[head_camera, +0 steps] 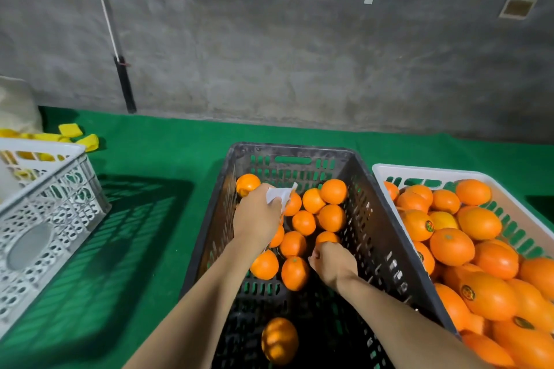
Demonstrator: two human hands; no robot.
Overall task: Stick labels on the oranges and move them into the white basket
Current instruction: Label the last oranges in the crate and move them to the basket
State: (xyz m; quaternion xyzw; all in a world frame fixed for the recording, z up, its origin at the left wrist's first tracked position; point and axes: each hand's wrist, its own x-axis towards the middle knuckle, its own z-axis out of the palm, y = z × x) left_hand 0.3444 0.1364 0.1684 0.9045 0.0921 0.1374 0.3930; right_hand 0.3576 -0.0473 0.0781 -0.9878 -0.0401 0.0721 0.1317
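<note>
While the left hand [257, 213] pinched the label sheet [278, 196] inside the black crate [386, 237], the right hand [331, 260] curled onto an orange [326, 237]; the white basket [419, 172], right of the crate, was heaped, so added fruit might roll off.

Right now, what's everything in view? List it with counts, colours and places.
black crate: one, centre, on the green mat
loose oranges: over a dozen, orange, inside the black crate
white basket: one, right of the crate, heaped with oranges
labelled oranges: several show round stickers, in the white basket
white crate: one, far left
yellow pieces: a few, behind the white crate
green mat: one, covers the table
black pole: one, against the grey wall
label sheet: one, white, in the left hand
left hand: holds the label sheet over the crate
right hand: curled, among the oranges
</note>
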